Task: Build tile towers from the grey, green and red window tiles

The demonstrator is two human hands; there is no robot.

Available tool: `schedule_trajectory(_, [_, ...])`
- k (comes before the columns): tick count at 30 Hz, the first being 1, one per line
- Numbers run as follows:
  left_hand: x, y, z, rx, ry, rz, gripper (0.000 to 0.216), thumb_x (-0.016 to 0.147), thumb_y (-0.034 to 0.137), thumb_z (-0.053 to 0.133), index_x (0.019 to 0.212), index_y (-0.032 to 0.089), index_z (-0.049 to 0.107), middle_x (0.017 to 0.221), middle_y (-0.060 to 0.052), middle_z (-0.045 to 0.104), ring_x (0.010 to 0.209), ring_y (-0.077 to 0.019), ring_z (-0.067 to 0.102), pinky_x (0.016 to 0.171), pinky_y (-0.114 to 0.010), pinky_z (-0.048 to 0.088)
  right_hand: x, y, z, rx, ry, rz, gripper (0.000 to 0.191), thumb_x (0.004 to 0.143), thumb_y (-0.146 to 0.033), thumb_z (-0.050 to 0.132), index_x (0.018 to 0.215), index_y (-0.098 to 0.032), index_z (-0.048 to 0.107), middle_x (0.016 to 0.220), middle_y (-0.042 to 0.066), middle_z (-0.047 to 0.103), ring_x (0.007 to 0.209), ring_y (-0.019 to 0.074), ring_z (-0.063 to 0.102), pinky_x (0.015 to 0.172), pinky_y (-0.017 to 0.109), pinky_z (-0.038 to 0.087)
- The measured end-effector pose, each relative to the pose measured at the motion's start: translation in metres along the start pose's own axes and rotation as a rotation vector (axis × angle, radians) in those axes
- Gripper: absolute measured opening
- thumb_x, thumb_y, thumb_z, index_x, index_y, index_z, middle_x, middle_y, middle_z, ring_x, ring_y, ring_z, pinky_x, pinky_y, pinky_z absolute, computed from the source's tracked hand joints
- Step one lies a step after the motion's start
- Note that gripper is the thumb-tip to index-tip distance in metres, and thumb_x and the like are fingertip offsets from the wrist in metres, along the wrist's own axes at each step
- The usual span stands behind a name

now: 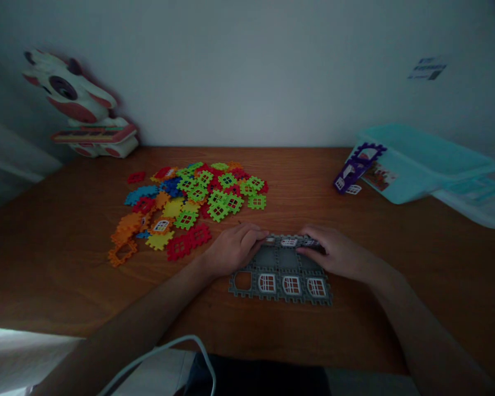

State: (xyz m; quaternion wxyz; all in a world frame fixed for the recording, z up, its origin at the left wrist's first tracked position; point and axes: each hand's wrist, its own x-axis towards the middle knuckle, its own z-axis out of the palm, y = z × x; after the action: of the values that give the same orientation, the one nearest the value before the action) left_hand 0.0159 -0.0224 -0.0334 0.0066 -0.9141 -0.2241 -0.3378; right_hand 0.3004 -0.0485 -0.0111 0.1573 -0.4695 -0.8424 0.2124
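Head view shows both hands meeting 1 grey panel (287, 259) of interlocking tiles that lies between them on the wooden counter (396, 258). The left hand (240, 248) is nearly closed, fingers curled over the panel's far left end, its thumb hard to make out; the right hand (334, 252) pinches the far right end, thumb on the near side, fingers behind. Gripped at 2 ends, the far row seems raised from the flat middle, probably so that it stays even along its length. Nearest the body, the front row lies flat, with 3 white windows and 1 bare opening. Just beside the left hand are red tiles (188, 242); beyond them spreads a loose, mixed pile (198, 192), perhaps kept there to leave working room. Beyond the right hand, a purple piece (357, 168) leans against a turquoise bin (421, 184), which seems to prop it. A plain wall (247, 82) backs the counter, and a cow toy (78, 102) stands far off past the left hand.
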Motion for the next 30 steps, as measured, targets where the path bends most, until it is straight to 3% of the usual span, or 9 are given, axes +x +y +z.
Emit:
schedule_trajectory(5, [-0.001, 0.002, -0.001, 0.029, 0.014, 0.022, 0.014, 0.102, 0.019, 0.051, 0.114, 0.014, 0.054, 0.094, -0.008, 0.072, 0.084, -0.0177, 0.073, 0.069, -0.029, 0.062, 0.001, -0.004, 0.005, -0.047, 0.049, 0.016, 0.007, 0.092, -0.028, 0.063, 0.089, -0.023, 0.06, 0.085, 0.004, 0.069, 0.078, 0.0214, 0.067, 0.068, 0.032, 0.05])
schedule_trajectory(12, [0.0, 0.001, -0.003, -0.026, 0.011, -0.011, 0.014, 0.101, 0.023, 0.055, 0.112, 0.014, 0.056, 0.096, -0.009, 0.073, 0.088, -0.0188, 0.073, 0.074, -0.031, 0.062, 0.002, -0.003, 0.006, -0.047, 0.049, 0.008, 0.01, 0.094, -0.029, 0.063, 0.088, -0.023, 0.058, 0.085, 0.004, 0.068, 0.077, 0.0209, 0.065, 0.067, 0.032, 0.048])
schedule_trajectory(22, [0.0, 0.001, -0.002, -0.004, 0.005, 0.011, 0.012, 0.101, 0.019, 0.053, 0.111, 0.012, 0.056, 0.089, -0.008, 0.071, 0.079, -0.0185, 0.069, 0.066, -0.029, 0.06, 0.003, -0.005, 0.009, -0.092, 0.08, 0.0, 0.01, 0.093, -0.026, 0.065, 0.086, -0.021, 0.059, 0.084, 0.005, 0.068, 0.079, 0.0219, 0.066, 0.069, 0.032, 0.049])
schedule_trajectory(25, [0.001, -0.003, -0.002, -0.019, 0.004, -0.001, 0.015, 0.1, 0.021, 0.055, 0.113, 0.013, 0.056, 0.096, -0.009, 0.071, 0.087, -0.0196, 0.07, 0.074, -0.032, 0.061, 0.006, -0.003, 0.01, -0.061, 0.104, -0.008, 0.006, 0.094, -0.026, 0.064, 0.094, -0.021, 0.061, 0.091, 0.006, 0.071, 0.086, 0.0224, 0.068, 0.076, 0.034, 0.052])
schedule_trajectory(30, [0.003, -0.014, -0.01, -0.026, 0.031, -0.075, 0.024, 0.099, 0.023, 0.057, 0.122, 0.016, 0.056, 0.112, -0.012, 0.067, 0.107, -0.0228, 0.065, 0.092, -0.041, 0.058, 0.009, 0.002, 0.013, -0.037, 0.206, -0.001, 0.016, 0.094, -0.03, 0.065, 0.107, -0.022, 0.063, 0.103, 0.007, 0.075, 0.093, 0.0242, 0.071, 0.085, 0.038, 0.055])
